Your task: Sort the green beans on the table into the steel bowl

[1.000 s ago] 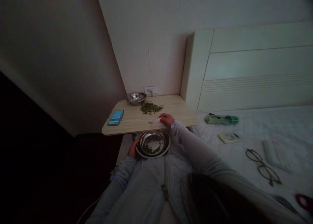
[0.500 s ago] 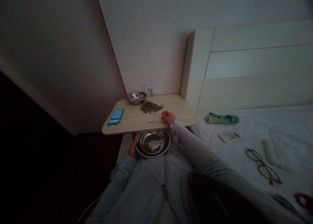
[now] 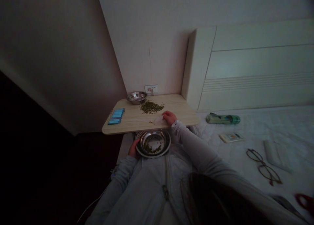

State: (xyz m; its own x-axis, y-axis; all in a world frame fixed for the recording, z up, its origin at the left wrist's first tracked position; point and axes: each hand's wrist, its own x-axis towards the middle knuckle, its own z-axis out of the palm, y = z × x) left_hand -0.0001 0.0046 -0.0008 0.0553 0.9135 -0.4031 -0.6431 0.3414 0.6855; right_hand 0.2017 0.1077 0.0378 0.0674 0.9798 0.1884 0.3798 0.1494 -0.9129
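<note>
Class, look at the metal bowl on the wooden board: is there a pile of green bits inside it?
No, the pile of green bits lies on the wooden board, beside the metal bowl.

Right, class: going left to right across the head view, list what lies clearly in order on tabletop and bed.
Blue-screened phone, steel bowl, small green pieces, green bottle, eyeglasses, red handle.

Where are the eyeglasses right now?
In the head view, the eyeglasses lie on the white bedding at the person's right, between the phone and the red-handled item, beside a pale case.
</note>
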